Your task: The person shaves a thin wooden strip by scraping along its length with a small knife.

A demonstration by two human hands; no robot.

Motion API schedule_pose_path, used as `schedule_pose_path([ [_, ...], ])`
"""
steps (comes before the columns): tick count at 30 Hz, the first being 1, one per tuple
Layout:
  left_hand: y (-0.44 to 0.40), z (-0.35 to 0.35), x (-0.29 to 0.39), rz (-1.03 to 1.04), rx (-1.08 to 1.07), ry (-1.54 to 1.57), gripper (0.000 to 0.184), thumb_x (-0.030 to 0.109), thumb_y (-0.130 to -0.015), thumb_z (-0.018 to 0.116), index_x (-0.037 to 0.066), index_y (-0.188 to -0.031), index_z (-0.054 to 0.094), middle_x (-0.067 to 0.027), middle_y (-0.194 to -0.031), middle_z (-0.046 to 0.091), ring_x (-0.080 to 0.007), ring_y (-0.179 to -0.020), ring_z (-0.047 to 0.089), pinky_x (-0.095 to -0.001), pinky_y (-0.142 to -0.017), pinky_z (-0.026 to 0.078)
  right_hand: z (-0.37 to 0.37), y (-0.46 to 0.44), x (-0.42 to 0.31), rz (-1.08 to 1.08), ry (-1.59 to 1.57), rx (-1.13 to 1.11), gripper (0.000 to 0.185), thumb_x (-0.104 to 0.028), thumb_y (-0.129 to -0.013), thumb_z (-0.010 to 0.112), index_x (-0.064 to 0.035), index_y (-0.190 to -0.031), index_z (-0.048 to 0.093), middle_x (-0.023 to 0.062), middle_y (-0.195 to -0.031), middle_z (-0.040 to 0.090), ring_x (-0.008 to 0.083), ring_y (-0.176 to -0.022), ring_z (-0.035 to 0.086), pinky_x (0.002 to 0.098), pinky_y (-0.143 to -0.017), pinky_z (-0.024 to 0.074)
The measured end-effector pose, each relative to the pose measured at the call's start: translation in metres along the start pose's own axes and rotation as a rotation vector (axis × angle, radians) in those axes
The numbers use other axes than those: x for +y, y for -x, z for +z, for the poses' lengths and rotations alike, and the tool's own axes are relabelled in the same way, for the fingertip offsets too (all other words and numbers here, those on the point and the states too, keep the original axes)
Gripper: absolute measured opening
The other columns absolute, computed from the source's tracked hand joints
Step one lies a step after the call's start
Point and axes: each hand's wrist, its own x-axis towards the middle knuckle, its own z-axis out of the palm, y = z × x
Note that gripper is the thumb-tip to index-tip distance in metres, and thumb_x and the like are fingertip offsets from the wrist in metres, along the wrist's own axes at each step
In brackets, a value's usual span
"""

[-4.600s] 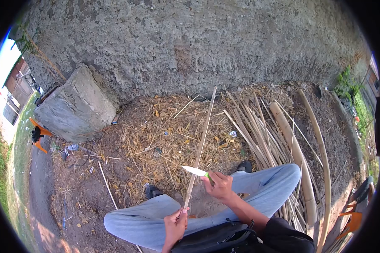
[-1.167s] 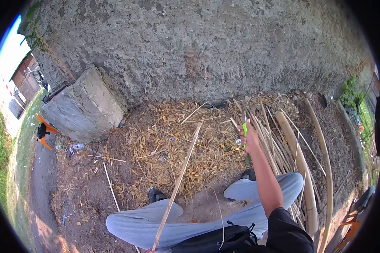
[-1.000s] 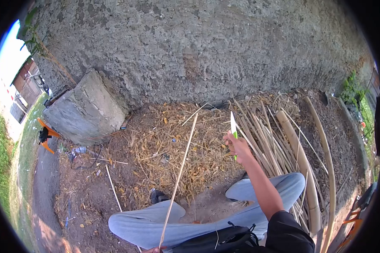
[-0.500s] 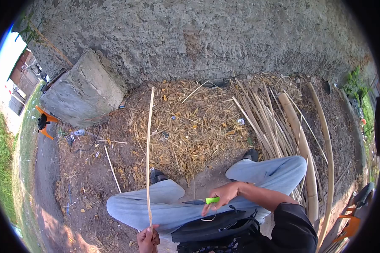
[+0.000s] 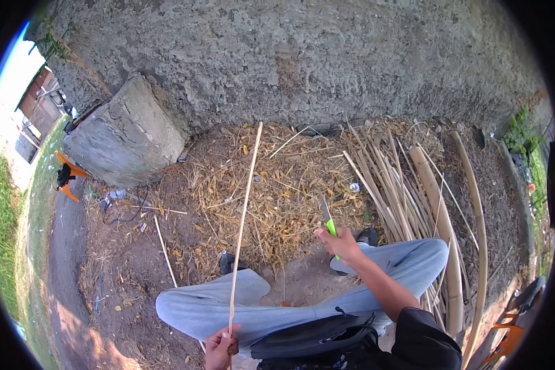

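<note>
My left hand is closed around the lower part of a long, thin bamboo strip, low in the view beside my left knee. The strip rises away from me, leaning slightly right, its far end near the base of the wall. In front of my right knee, my right hand grips a knife by its bright green handle. The blade points up and away over the littered ground, apart from the strip. Grey trousers cover my bent legs, and a black bag or cloth lies at my lap.
Split bamboo strips lie in a pile at the right, beside a thick bamboo pole and a thinner pole. A concrete block stands against the rough wall. Shavings and dry leaves cover the ground ahead.
My right hand has moved forward and right, away from my lap, and the knife now points upward instead of left. The bamboo strip's far end has swung to the right; my left hand still holds it.
</note>
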Motion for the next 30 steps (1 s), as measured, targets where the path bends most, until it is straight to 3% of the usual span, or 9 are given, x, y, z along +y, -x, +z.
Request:
schedule_pose_path([
  [2,-0.005,0.015,0.011,0.01,0.021,-0.016,0.024,0.027,-0.103,0.055,0.006,-0.092,0.06,0.0072,-0.065,0.042,-0.004,-0.053,0.035,-0.0219,-0.047,0.027,0.009,0.006,-0.007,-0.138,0.119,0.11,0.027,-0.029,-0.091,0.074,-0.0023,-0.095,0.071,-0.0064,-0.063,0.051,0.0031,-0.056,0.042,0.0254,-0.049,0.0309],
  [6,-0.014,0.039,0.03,0.076,-0.138,-0.182,0.027,0.033,-0.102,0.057,0.008,-0.095,0.063,0.0083,-0.065,0.039,-0.004,-0.055,0.033,-0.0233,-0.049,0.026,0.028,0.027,-0.02,-0.26,0.295,0.069,0.028,-0.028,-0.09,0.075,-0.0006,-0.089,0.072,-0.0048,-0.064,0.054,0.0034,-0.057,0.043,0.0259,-0.05,0.0321],
  [10,-0.011,0.058,0.044,0.074,-0.113,-0.309,0.034,0.039,-0.103,0.055,0.011,-0.085,0.062,0.009,-0.064,0.036,-0.0038,-0.057,0.031,-0.0239,-0.051,0.025,0.037,0.026,-0.035,-0.242,-0.01,0.058,0.026,-0.026,-0.09,0.075,-0.0003,-0.093,0.073,-0.0048,-0.064,0.057,0.0024,-0.054,0.045,0.0234,-0.046,0.0308],
  [14,-0.013,0.06,0.031,0.172,-0.16,-0.303,0.036,0.039,-0.102,0.055,0.012,-0.079,0.058,0.0092,-0.064,0.036,-0.0042,-0.057,0.032,-0.0249,-0.051,0.026,0.043,0.027,-0.044,-0.237,-0.094,0.038,0.027,-0.026,-0.091,0.075,0.0,-0.099,0.073,-0.0038,-0.066,0.059,0.0013,-0.052,0.044,0.0217,-0.044,0.0286],
  [17,-0.01,0.064,0.033,0.177,-0.212,-0.365,0.036,0.036,-0.103,0.054,0.012,-0.076,0.053,0.0088,-0.065,0.037,-0.0048,-0.059,0.033,-0.025,-0.053,0.027,0.055,0.027,-0.041,-0.26,-0.146,-0.007,0.023,-0.018,-0.094,0.071,0.0026,-0.105,0.068,0.0023,-0.078,0.066,0.0005,-0.046,0.038,0.0219,-0.04,0.0251],
  [23,-0.018,0.057,0.013,0.117,-0.259,-0.415,0.034,0.031,-0.103,0.053,0.011,-0.076,0.055,0.0077,-0.066,0.043,-0.0056,-0.062,0.036,-0.0246,-0.057,0.03,0.079,0.028,-0.045,-0.313,-0.235,0.05,0.021,-0.016,-0.092,0.073,0.0025,-0.101,0.069,-0.006,-0.062,0.052,0.0003,-0.044,0.035,0.0224,-0.039,0.0212],
  [25,-0.022,0.055,0.005,0.155,-0.163,-0.478,0.035,0.031,-0.103,0.052,0.011,-0.075,0.056,0.0074,-0.066,0.044,-0.0059,-0.062,0.036,-0.0254,-0.057,0.03,0.081,0.03,-0.048,-0.329,-0.222,0.056,0.019,-0.015,-0.092,0.073,0.0022,-0.099,0.069,-0.0059,-0.061,0.052,0.0004,-0.044,0.035,0.0226,-0.039,0.0209],
  [28,-0.021,0.057,0.016,0.15,-0.263,-0.395,0.033,0.032,-0.104,0.051,0.012,-0.078,0.057,0.0069,-0.066,0.044,-0.006,-0.06,0.036,-0.0249,-0.055,0.03,0.082,0.03,-0.052,-0.354,-0.226,0.071,0.016,-0.013,-0.091,0.074,0.0016,-0.094,0.07,-0.0054,-0.059,0.051,0.0006,-0.044,0.036,0.0229,-0.039,0.0202],
  [30,-0.023,0.064,0.022,0.138,-0.286,-0.379,0.029,0.03,-0.103,0.052,0.009,-0.085,0.06,0.006,-0.066,0.047,-0.0055,-0.059,0.039,-0.0241,-0.054,0.032,0.078,0.026,-0.045,-0.336,-0.227,0.069,0.019,-0.016,-0.089,0.077,0.0023,-0.094,0.072,-0.0016,-0.073,0.064,0.0019,-0.06,0.049,0.0204,-0.05,0.0318],
])
